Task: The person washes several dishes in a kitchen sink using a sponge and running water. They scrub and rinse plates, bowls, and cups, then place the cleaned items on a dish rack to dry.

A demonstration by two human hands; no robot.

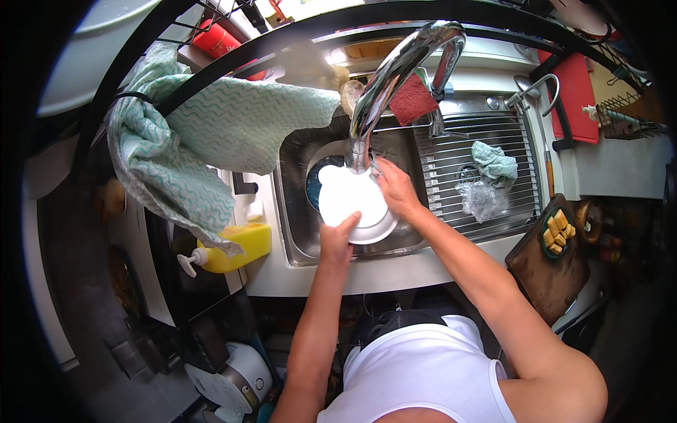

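Observation:
Over the left basin of the stainless steel sink (296,248), I see a white dish (351,198) with a small rounded tab, tilted under the chrome faucet (391,74). Another white rim shows along its lower right side, perhaps a second dish. My left hand (337,238) grips the near edge, thumb on top. At the right edge, close to the spout, my right hand (396,186) holds the dish; its fingertips are partly hidden. Droplets spray around the basin. Below the dish, a blue vessel (316,185) in the sink is mostly covered.
A patterned cloth (211,127) hangs at left above a yellow soap bottle (238,248) lying tilted. On the right, a roll-up drying rack (444,201) carries a crumpled cloth (494,161) and clear plastic (481,201). Yellow chunks fill a bowl (545,248) on a wooden board (545,285).

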